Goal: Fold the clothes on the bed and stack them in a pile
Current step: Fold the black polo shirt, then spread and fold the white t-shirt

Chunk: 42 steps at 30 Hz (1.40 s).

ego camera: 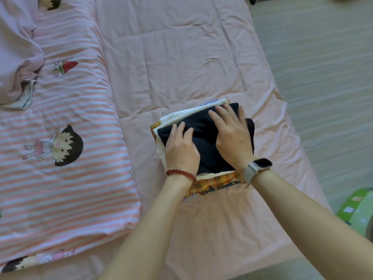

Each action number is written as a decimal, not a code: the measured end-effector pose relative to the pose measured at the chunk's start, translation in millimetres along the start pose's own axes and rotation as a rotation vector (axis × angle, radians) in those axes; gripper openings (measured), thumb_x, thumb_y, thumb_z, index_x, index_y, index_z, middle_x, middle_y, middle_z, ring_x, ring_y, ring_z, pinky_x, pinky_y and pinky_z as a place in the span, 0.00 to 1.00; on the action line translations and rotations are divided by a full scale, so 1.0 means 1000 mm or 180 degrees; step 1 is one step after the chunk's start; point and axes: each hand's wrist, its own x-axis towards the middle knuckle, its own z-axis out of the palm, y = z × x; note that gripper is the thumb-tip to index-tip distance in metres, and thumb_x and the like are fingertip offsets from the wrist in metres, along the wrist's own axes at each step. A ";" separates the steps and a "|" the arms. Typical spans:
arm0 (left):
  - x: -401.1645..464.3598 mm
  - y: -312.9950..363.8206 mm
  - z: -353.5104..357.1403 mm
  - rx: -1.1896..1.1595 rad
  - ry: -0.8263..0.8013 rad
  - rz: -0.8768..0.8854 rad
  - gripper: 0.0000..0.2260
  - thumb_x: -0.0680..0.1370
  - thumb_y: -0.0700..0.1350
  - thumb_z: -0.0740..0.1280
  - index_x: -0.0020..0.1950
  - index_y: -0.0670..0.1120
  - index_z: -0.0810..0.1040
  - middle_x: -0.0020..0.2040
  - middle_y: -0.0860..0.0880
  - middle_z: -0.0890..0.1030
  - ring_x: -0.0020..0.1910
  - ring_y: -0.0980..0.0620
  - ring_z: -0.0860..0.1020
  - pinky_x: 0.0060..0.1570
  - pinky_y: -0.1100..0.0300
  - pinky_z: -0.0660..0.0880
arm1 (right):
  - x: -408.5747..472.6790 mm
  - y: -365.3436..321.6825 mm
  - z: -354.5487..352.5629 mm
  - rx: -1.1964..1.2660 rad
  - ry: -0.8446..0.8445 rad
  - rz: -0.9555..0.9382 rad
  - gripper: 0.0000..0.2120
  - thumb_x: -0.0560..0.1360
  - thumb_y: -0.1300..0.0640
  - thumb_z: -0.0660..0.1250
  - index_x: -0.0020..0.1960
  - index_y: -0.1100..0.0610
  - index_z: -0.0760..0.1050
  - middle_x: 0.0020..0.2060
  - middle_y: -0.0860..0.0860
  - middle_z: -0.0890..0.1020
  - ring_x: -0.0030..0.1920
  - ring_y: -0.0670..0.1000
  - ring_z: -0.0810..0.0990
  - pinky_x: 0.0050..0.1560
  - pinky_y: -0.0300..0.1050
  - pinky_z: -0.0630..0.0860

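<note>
While both hands lie on top of it, the pile [203,142] of folded clothes sits on the pink sheet of the bed [181,57], near the bed's right side and close to the person. A folded dark navy garment [203,136] is the top layer. Under it a white garment [175,116] shows along the far and left edges, and a frayed orange plaid cloth [214,183] sticks out at the near edge.

The left hand [181,150] rests on the left part of the navy garment, fingers only slightly bent, pressing down without clutching anything. The right hand [232,132] lies flat on the right part with its fingers stretched out and spread. A red bead bracelet [180,172] circles the left wrist and a smartwatch [258,165] with a grey strap sits on the right.

To the left lies a pink-and-white striped quilt [60,138] printed with cartoon figures, with a crumpled lilac cloth [16,47] at the far left corner. Pale floor [323,67] runs along the right.
</note>
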 end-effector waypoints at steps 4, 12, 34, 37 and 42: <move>-0.005 -0.024 0.031 0.0648 -0.0569 0.0125 0.23 0.81 0.52 0.52 0.76 0.50 0.55 0.77 0.47 0.51 0.76 0.46 0.46 0.73 0.52 0.43 | -0.006 0.017 0.035 -0.0368 -0.1183 0.0210 0.24 0.80 0.51 0.50 0.76 0.49 0.52 0.76 0.52 0.53 0.76 0.55 0.47 0.73 0.59 0.41; -0.012 -0.059 0.048 0.0841 -0.1063 -0.0031 0.32 0.76 0.67 0.46 0.75 0.58 0.37 0.76 0.51 0.36 0.74 0.50 0.35 0.71 0.47 0.36 | -0.015 0.035 0.055 -0.0305 -0.1659 0.0580 0.25 0.78 0.39 0.43 0.73 0.34 0.40 0.76 0.45 0.41 0.75 0.54 0.36 0.68 0.69 0.37; -0.236 -0.325 -0.386 0.0194 0.1365 -0.1163 0.17 0.74 0.39 0.67 0.63 0.39 0.75 0.61 0.40 0.76 0.61 0.40 0.73 0.61 0.49 0.68 | -0.101 -0.439 -0.036 0.1421 -0.0559 -0.0202 0.13 0.75 0.62 0.64 0.59 0.62 0.77 0.57 0.55 0.79 0.62 0.58 0.73 0.63 0.53 0.69; -0.290 -0.385 -0.436 0.0329 0.1376 -0.1542 0.19 0.76 0.42 0.65 0.67 0.43 0.72 0.65 0.43 0.73 0.65 0.45 0.69 0.64 0.54 0.63 | -0.123 -0.527 -0.024 0.1504 -0.0905 -0.0460 0.15 0.77 0.60 0.61 0.63 0.60 0.74 0.60 0.54 0.77 0.64 0.55 0.71 0.63 0.48 0.67; -0.356 -0.456 -0.499 0.0440 0.1508 -0.1902 0.17 0.77 0.44 0.62 0.66 0.45 0.73 0.66 0.46 0.72 0.64 0.46 0.69 0.63 0.52 0.65 | -0.134 -0.639 -0.009 0.1427 -0.1285 -0.1029 0.17 0.78 0.57 0.60 0.67 0.58 0.70 0.64 0.52 0.74 0.66 0.55 0.69 0.63 0.47 0.65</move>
